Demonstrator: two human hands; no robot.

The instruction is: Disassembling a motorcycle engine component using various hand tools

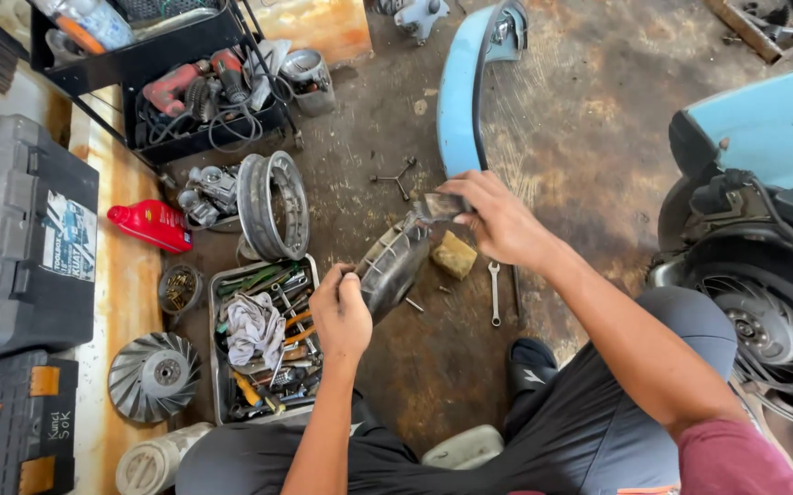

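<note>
Round metal cover (393, 266), a dark finned part like a scooter fan shroud, is held mid-air at frame centre above the stained concrete floor (589, 119). Left hand (341, 313) is closed on its lower rim at about 7 o'clock of the part; right hand (499, 218) is closed around a small dark piece (440, 205) pressed at the cover's top edge, 1 o'clock of it, what it is can't be told. Progress: cover is already off the machine and in hand; whether it's being cleaned, scraped or fitted isn't clear, and nothing shows it finished. Around: yellow sponge-like block (454, 254) on the floor just beside the cover at 3 o'clock, spanner (495, 293) near it at 4 o'clock, loose bolt below. Tool tray (266, 341) with rag and screwdrivers at 8 o'clock, wheel rim (275, 205) at 10 o'clock, red bottle (152, 225) further left, finned flywheel (154, 377) at 8 o'clock far, grey tool case (21, 238) at left edge. Light-blue scooter (763, 137) with exposed fan at 3 o'clock, blue body panel (459, 92) at 12 o'clock. Floor clutter is close around the hands, but nothing touches the cover apart from the hands and that piece.
</note>
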